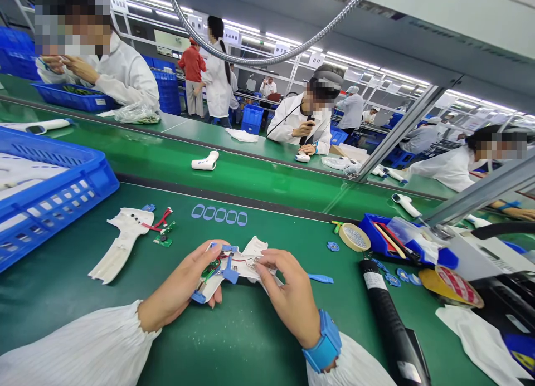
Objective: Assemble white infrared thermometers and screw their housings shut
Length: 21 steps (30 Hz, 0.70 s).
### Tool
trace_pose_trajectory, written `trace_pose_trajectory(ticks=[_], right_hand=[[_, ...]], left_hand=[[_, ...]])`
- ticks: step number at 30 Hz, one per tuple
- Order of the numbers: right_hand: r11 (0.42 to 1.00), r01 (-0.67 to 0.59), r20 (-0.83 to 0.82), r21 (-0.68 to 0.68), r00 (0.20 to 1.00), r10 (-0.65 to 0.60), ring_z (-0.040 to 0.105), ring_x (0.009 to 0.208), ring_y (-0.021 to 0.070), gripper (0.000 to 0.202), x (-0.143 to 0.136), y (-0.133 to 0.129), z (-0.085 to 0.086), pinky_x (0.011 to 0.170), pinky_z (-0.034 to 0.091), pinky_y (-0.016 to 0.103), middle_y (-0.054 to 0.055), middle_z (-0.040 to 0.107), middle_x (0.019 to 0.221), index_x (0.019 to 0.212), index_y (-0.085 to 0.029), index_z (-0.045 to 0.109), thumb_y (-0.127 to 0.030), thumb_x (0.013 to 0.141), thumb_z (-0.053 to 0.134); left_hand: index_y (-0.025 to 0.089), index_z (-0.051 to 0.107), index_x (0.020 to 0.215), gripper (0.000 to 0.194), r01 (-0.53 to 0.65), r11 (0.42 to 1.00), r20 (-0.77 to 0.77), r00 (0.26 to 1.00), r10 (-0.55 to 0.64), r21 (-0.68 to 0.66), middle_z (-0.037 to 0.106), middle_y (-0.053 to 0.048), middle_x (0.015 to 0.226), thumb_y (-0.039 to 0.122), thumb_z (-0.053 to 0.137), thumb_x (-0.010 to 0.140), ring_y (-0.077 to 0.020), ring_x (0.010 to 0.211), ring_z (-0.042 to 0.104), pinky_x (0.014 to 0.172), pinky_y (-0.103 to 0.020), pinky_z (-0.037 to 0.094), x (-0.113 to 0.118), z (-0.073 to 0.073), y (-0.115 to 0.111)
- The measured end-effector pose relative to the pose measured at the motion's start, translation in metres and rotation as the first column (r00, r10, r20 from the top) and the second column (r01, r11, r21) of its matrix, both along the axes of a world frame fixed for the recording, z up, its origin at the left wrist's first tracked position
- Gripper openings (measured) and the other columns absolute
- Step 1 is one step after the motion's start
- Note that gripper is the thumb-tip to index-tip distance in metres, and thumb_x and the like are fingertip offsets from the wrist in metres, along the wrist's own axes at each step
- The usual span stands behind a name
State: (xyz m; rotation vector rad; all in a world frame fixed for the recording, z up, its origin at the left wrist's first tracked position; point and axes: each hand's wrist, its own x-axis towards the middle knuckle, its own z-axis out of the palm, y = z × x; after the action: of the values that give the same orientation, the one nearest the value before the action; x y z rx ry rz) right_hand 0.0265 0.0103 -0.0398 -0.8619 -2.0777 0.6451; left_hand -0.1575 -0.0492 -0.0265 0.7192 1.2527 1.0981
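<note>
My left hand [184,288] is closed around an opened white-and-blue thermometer housing [251,258], with a green circuit board and thin red wires showing inside. The thumb and fingers of my right hand [290,288] pinch at the housing's right part; whether a wire is between the fingertips I cannot make out. To the left lies another white housing half [121,244], joined by red wires [162,221] to a small green circuit board [164,240]. Beyond my hands, several blue display frames [219,214] lie in a row. A blue plastic tool [321,278] rests just past my right hand.
A blue basket [62,191] stands at left. Right of me are a black electric screwdriver [387,308], a round dish of screws [354,237], a blue tool bin [371,230] and tape rolls [453,286]. A green conveyor carries a white thermometer [205,161]; co-workers sit beyond.
</note>
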Motion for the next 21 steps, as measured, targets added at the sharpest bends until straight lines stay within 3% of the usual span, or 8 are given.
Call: trace_pose_trajectory(ticks=[8,12,21], right_hand=[[0.981,-0.062,-0.100,-0.182,0.994,0.044,0.056,0.092,0.0191,0.005,-0.001,-0.003,0.002,0.080,0.044,0.030,0.004,0.061,0.093,0.083,-0.022,0.059,-0.021,0.084,0.054],[0.961,-0.070,-0.148,-0.266,0.989,0.031,0.056,0.084,0.0169,0.003,-0.003,-0.003,0.001,0.075,0.043,0.027,0.002,0.059,0.087,0.080,-0.021,0.057,-0.021,0.081,0.055],[0.922,-0.024,-0.147,-0.386,0.988,-0.036,0.054,0.067,0.0154,0.011,-0.005,-0.005,-0.003,0.060,0.043,0.025,0.000,0.057,0.077,0.081,-0.020,0.049,-0.028,0.080,0.057]], left_hand=[[0.021,0.047,0.111,0.043,-0.041,0.999,0.005,0.999,0.041,-0.018,0.054,0.005,0.051,0.053,0.047,0.083,-0.0114,0.040,0.052,0.039,-0.018,0.040,0.003,0.009,-0.002],[0.022,0.047,0.109,0.038,-0.029,0.999,0.000,1.000,0.029,-0.021,0.054,0.006,0.050,0.051,0.044,0.085,-0.0093,0.038,0.050,0.038,-0.015,0.038,0.005,0.012,-0.003],[0.021,0.047,0.112,0.045,-0.005,1.000,-0.022,1.000,0.004,-0.006,0.055,0.004,0.051,0.055,0.046,0.082,-0.0131,0.042,0.053,0.037,-0.019,0.041,0.004,0.004,-0.002]])
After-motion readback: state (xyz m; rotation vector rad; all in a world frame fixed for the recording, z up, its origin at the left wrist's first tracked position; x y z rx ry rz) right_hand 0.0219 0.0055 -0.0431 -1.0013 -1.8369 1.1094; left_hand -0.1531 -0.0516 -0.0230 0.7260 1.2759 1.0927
